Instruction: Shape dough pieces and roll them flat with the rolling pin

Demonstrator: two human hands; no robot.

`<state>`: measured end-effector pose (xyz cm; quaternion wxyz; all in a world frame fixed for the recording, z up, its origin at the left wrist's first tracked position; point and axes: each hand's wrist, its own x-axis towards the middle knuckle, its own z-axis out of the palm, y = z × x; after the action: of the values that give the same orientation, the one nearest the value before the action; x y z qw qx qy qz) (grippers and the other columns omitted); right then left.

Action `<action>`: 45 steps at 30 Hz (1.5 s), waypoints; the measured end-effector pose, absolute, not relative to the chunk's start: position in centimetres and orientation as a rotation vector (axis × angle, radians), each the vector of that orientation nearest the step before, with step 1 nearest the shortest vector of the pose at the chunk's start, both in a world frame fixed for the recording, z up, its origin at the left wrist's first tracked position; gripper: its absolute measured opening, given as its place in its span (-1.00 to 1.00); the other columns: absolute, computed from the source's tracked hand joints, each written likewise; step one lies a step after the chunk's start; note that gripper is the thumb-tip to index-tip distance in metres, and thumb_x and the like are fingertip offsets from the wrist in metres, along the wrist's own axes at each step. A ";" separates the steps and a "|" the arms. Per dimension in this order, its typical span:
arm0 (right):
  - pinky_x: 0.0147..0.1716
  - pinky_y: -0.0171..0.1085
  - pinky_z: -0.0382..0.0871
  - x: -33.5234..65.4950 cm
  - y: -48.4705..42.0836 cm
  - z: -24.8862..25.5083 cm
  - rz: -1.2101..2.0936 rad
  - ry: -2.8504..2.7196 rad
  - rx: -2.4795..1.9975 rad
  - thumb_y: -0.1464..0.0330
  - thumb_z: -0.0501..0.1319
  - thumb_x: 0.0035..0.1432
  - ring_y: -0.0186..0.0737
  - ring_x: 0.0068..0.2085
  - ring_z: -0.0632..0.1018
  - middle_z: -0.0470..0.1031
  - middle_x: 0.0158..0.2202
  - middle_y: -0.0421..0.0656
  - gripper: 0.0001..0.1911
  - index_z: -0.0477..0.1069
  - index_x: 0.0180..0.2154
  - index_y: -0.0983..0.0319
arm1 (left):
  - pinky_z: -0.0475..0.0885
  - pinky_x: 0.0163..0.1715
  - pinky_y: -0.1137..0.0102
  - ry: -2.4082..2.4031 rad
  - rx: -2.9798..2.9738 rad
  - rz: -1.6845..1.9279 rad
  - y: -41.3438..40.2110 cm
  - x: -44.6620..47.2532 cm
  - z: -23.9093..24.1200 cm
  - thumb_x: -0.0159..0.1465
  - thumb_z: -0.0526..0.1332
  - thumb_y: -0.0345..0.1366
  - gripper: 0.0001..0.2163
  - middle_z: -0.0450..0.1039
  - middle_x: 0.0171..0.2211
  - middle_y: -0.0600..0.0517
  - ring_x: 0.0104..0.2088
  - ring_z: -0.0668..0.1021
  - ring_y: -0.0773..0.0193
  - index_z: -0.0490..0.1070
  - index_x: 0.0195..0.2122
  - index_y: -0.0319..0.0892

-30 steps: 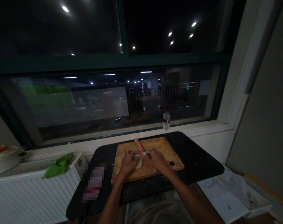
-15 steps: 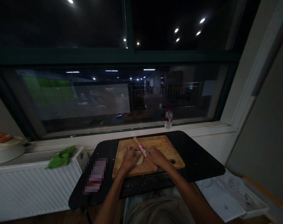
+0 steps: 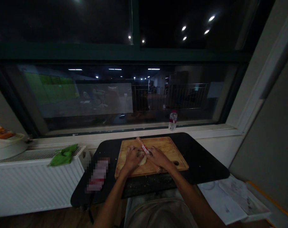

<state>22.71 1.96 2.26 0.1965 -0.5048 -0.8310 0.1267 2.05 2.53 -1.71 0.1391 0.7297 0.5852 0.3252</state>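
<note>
A flat, pale round of dough [image 3: 142, 161] lies on the wooden cutting board [image 3: 125, 169], partly covered by my hands. Curled at its left edge, my left hand [image 3: 134, 157] grips the dough, with the thumb toward the middle. My right hand [image 3: 158, 157] is closed over a thin rolling pin [image 3: 142, 144] that bears a red and white label. The pin slants across the board from the far middle to the near right, alongside the dough. Part of its length is hidden under my right hand.
The board sits on a black table [image 3: 198, 158] against the windowsill. A bottle [image 3: 172, 121] stands on the sill. A blurred-out pinkish item [image 3: 98, 175] lies at the table's left. Further left, a green cloth [image 3: 64, 155] and a white bowl [image 3: 8, 147] rest on the radiator [image 3: 34, 183].
My right hand has shifted slightly left and up along with the rolling pin, closer to my left hand. The camera view has tilted a little. The dough stays under my left hand.
</note>
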 end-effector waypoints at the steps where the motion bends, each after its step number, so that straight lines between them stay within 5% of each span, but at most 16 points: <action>1: 0.00 -0.25 0.40 22.7 2.0 2.3 0.366 -2.338 -1.406 0.29 0.16 0.51 -0.01 -0.01 0.65 0.67 0.01 0.06 -0.67 0.65 0.05 0.27 | 0.36 0.24 0.14 1.701 2.111 0.934 2.5 2.1 -1.7 0.38 0.33 -0.20 -0.76 0.54 0.03 -0.12 0.14 0.48 -0.04 0.66 0.02 -0.10; 7: 0.13 -0.18 0.39 22.4 1.5 2.6 0.299 -2.357 -1.491 0.21 0.06 0.59 0.07 0.14 0.63 0.70 0.02 0.05 -0.56 0.66 0.13 0.21 | 0.35 0.24 0.13 1.695 2.129 0.979 2.3 2.2 -1.9 0.40 0.30 -0.22 -0.75 0.53 0.05 -0.11 0.14 0.49 -0.03 0.61 0.06 -0.10; 15: 0.10 -0.21 0.40 21.8 1.4 2.5 0.305 -2.347 -1.598 0.21 0.07 0.59 0.06 0.11 0.67 0.66 0.14 0.15 -0.56 0.64 0.11 0.28 | 0.34 0.25 0.10 1.678 2.139 0.962 2.1 2.2 -1.8 0.43 0.26 -0.21 -0.76 0.52 0.06 -0.09 0.15 0.47 -0.02 0.59 0.06 -0.06; 22: 0.02 -0.21 0.42 22.5 1.8 3.7 0.331 -2.392 -1.525 0.23 0.15 0.53 0.06 0.05 0.69 0.70 0.05 0.08 -0.63 0.64 0.11 0.25 | 0.37 0.23 0.13 1.649 2.132 0.972 2.0 1.9 -1.6 0.45 0.25 -0.13 -0.78 0.53 0.05 -0.09 0.14 0.48 -0.01 0.58 0.00 -0.08; 45: 0.15 -0.19 0.41 22.4 1.5 2.8 0.356 -2.374 -1.499 0.23 0.03 0.59 0.03 0.17 0.66 0.68 0.18 0.05 -0.57 0.57 0.22 0.20 | 0.34 0.31 0.08 1.557 2.193 0.882 1.1 1.3 -1.1 0.39 0.30 -0.02 -0.62 0.52 0.09 -0.11 0.20 0.45 -0.07 0.62 0.14 -0.07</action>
<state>22.36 1.49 2.84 0.1551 -0.5231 -0.8288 0.1241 1.27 1.12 -1.13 0.1548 0.7654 0.5436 0.3078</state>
